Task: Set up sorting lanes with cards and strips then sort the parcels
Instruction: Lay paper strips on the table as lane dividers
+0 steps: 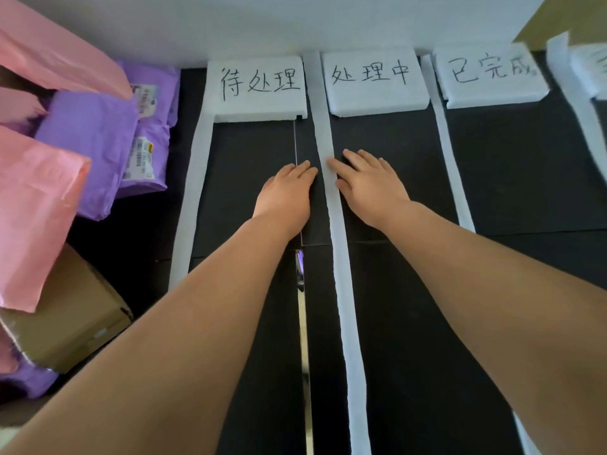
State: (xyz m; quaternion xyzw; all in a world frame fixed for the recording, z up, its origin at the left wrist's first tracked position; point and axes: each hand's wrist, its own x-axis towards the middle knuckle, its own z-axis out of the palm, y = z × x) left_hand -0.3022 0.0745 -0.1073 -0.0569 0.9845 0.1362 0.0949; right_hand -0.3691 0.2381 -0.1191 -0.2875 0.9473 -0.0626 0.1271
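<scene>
Three white foam cards with handwritten characters lie along the far wall: the left card (259, 88), the middle card (372, 82) and the right card (489, 75). White foam strips run toward me between them: a left strip (193, 178), a middle strip (338, 257) and a right strip (451, 165). My left hand (285, 192) lies flat on the black mat just left of the middle strip. My right hand (371, 183) lies flat on the strip's right side, its fingertips touching the strip's edge. Parcels sit at the left: purple mailers (98, 139) and pink mailers (36, 205).
A brown cardboard box (72, 316) lies under the pink mailers at the near left. Another white strip (578, 103) and a partly seen fourth card (591, 64) are at the far right. Black mats (525, 165) cover the surface, with a narrow gap (303, 339) between two of them.
</scene>
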